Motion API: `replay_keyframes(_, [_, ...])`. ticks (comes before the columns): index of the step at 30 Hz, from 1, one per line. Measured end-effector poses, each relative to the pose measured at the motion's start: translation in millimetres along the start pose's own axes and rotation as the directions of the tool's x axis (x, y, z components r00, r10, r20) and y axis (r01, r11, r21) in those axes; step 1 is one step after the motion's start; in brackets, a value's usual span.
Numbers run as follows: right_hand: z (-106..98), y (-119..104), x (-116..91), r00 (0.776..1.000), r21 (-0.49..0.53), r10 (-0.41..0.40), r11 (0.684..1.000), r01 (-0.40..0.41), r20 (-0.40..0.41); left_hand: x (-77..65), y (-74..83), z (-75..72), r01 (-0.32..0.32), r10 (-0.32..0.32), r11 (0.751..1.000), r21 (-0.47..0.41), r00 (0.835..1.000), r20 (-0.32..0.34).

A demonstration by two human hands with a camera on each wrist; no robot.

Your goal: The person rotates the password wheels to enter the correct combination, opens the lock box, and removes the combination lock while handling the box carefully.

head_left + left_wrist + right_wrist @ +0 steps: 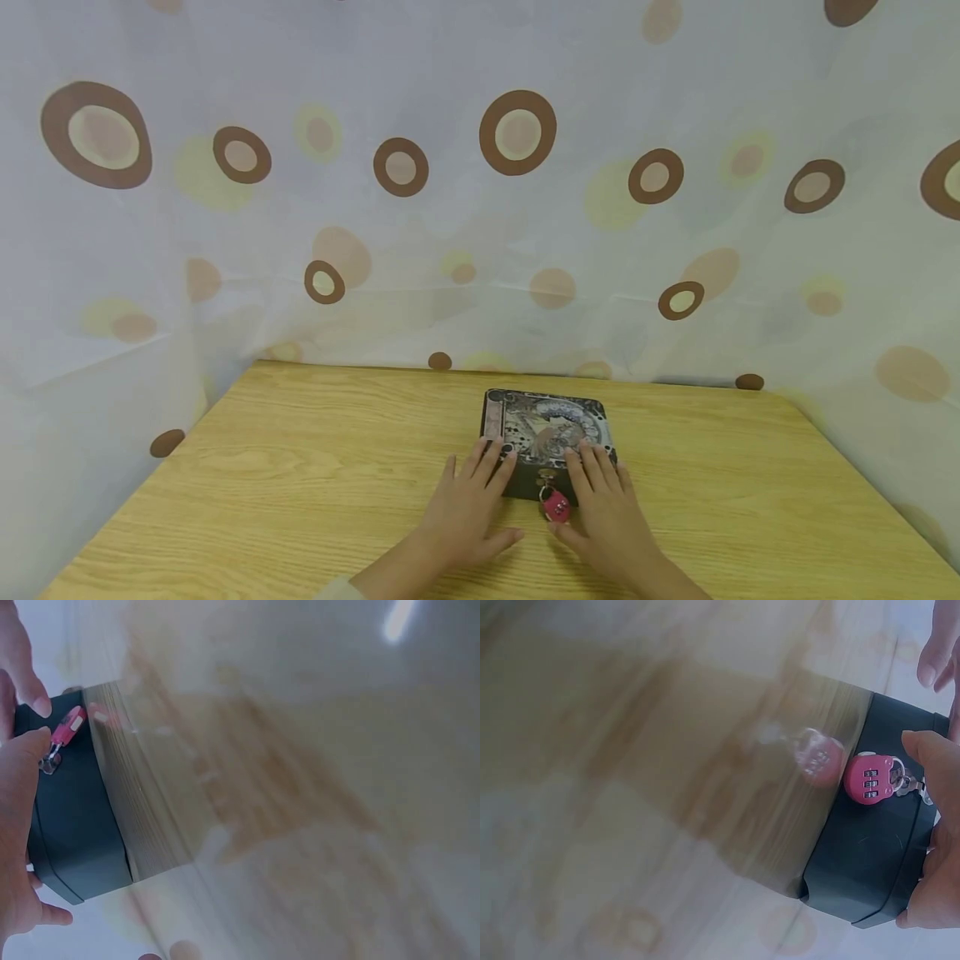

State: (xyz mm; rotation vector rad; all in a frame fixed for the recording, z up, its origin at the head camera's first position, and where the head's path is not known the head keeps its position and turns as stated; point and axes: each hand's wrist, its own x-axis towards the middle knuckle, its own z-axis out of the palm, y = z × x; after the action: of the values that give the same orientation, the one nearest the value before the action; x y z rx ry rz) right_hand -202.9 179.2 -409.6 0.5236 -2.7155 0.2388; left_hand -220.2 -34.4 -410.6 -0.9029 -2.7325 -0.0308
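A dark box [551, 417] with a patterned, picture-covered lid sits on the table, its front side facing me. From the metal clasp [547, 475] at the front hangs a pink combination padlock [557, 505]; the right wrist view shows three number dials on the padlock [868, 780]. My left hand [465, 510] rests on the lid's front left corner, fingers stretched out. On the front right part of the lid lies my right hand [611, 515], also with straight fingers, its thumb close to the padlock. Neither hand holds anything.
The box stands on a light wood-grain table [337, 450] whose glossy top mirrors the box and padlock in the wrist views. Behind the table and along its sides hangs a pale curtain [450, 217] with brown and beige circles.
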Motion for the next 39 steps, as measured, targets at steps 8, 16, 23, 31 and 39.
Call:
replay_keyframes(8, [2,-3,2,1.000,0.006,-0.008,1.000,0.008,0.005,-3.5,-3.2,-0.2,0.013,-0.013,1.000,-0.001,1.000,0.009])
replay_keyframes(16, [5,-8,4,1.000,0.005,-0.026,1.000,0.026,0.002,-8.2,-5.5,-3.9,0.037,-0.037,0.999,0.008,0.999,0.029])
replay_keyframes(23, [6,-13,6,0.999,0.013,-0.029,1.000,0.029,0.015,-13.6,-9.7,-5.4,0.036,-0.036,0.999,0.003,0.999,0.021])
replay_keyframes(31, [4,-18,5,0.999,0.027,-0.024,0.999,0.024,0.024,-16.8,-10.5,-6.6,0.047,-0.047,0.999,-0.021,0.998,0.033])
replay_keyframes(39, [5,-20,5,0.999,0.026,-0.035,0.999,0.034,0.017,-19.6,-9.8,-9.1,0.067,-0.066,0.998,-0.016,0.997,0.051])
